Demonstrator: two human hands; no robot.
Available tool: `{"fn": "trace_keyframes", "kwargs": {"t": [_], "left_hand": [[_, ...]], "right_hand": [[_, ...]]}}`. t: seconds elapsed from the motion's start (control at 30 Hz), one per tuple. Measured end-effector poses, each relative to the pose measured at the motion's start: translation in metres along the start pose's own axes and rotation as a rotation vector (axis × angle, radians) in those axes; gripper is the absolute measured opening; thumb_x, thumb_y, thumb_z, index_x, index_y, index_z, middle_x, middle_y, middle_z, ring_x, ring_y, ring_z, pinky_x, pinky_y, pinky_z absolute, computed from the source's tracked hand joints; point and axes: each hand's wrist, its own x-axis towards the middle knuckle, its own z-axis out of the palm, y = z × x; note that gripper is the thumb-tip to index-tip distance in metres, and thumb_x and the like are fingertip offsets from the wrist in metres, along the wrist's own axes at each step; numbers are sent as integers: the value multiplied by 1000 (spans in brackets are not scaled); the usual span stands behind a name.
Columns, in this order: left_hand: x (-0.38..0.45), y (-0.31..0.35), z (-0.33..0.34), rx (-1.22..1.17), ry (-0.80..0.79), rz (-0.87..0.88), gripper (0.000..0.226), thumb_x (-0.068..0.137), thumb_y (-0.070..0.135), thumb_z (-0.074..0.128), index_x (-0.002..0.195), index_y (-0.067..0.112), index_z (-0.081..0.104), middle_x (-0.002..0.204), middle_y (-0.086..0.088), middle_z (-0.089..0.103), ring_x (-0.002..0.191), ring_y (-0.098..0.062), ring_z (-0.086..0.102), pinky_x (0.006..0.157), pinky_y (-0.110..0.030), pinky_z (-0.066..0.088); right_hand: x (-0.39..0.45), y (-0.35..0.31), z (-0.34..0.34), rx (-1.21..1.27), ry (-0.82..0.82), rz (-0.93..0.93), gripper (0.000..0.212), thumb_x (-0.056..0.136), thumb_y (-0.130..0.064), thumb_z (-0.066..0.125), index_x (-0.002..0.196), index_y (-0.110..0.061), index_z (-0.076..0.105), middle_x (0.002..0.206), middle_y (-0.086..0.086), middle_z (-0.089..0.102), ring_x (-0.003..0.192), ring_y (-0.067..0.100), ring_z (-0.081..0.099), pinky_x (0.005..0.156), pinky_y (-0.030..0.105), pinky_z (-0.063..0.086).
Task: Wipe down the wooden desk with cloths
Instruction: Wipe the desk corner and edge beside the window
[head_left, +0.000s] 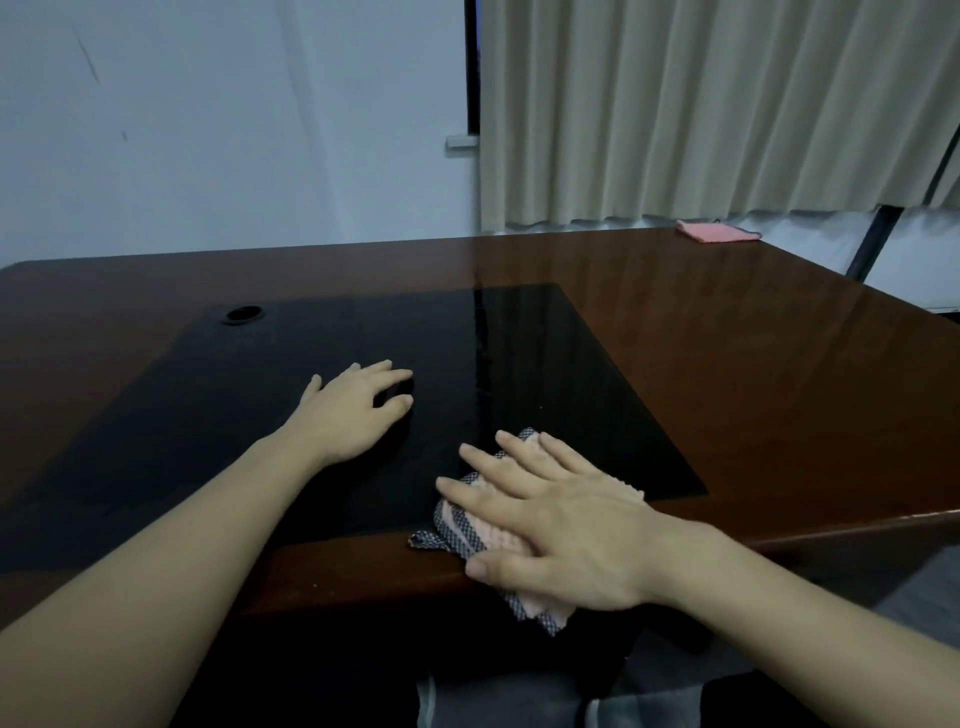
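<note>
Head view. Wooden desk (701, 332): glossy reddish-brown top with a black inset panel (363, 415) across centre frame; round cable port (242, 314) at the panel's upper left corner.

Right hand (556, 525), lower centre-right: palm down, fingers spread and flat, pressing on a pink cloth with dark checked trim (467, 535). No pinch; the hand lies open on top of it. Cloth straddles the panel's near edge and the desk's front edge, one corner hanging over the edge.

Left hand (353, 410), centre frame: palm down on the black panel, fingers loosely spread, holding nothing, well apart from the cloth.

Second pink cloth (717, 231), folded, lies at upper right on the desk's far corner, below the beige curtain (701, 104).
</note>
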Motion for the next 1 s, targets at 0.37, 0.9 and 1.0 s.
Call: {"fn": "trace_keyframes", "kwargs": {"t": [0.37, 0.9, 1.0], "left_hand": [[-14, -11, -7, -4, 12, -29, 50, 106, 50, 37, 155, 40, 35, 168, 10, 19, 156, -23, 12, 124, -58, 2], [-29, -9, -19, -19, 57, -13, 51, 105, 50, 39, 155, 40, 34, 168, 10, 20, 156, -23, 12, 124, -59, 3], [-34, 11, -16, -6, 31, 44, 51, 106, 50, 38, 155, 41, 33, 168, 9, 19, 156, -24, 11, 124, -59, 0]], "right_hand": [[53, 65, -17, 41, 55, 250, 66, 96, -75, 19, 156, -55, -1, 169, -14, -9, 155, 17, -15, 125, 46, -8], [68, 12, -16, 111, 95, 61, 66, 101, -67, 24, 160, -44, 6, 169, -13, -5, 155, 13, -10, 125, 41, -7], [59, 33, -24, 115, 182, 140, 64, 102, -62, 29, 160, -44, 10, 168, -16, 2, 156, 12, -6, 125, 48, -3]]}}
